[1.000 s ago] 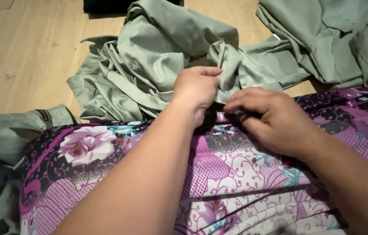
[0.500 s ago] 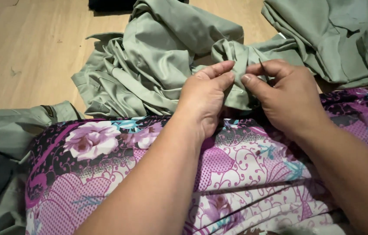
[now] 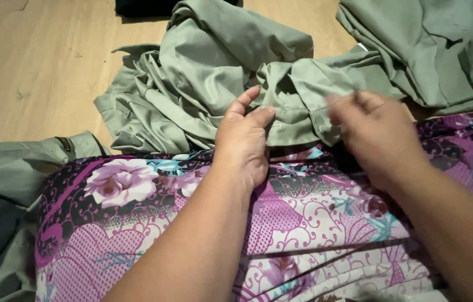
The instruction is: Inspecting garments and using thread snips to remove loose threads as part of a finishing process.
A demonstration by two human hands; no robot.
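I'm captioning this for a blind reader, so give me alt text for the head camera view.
A person's left hand rests on a crumpled sage-green garment while the blurred right hand hovers at its edge, both reaching over a purple floral fabric. More green garments lie on the wooden floor.

Sage-green garment [image 3: 219, 72], purple floral cloth [image 3: 152, 223] (pink roses), tan floor [image 3: 35, 61].
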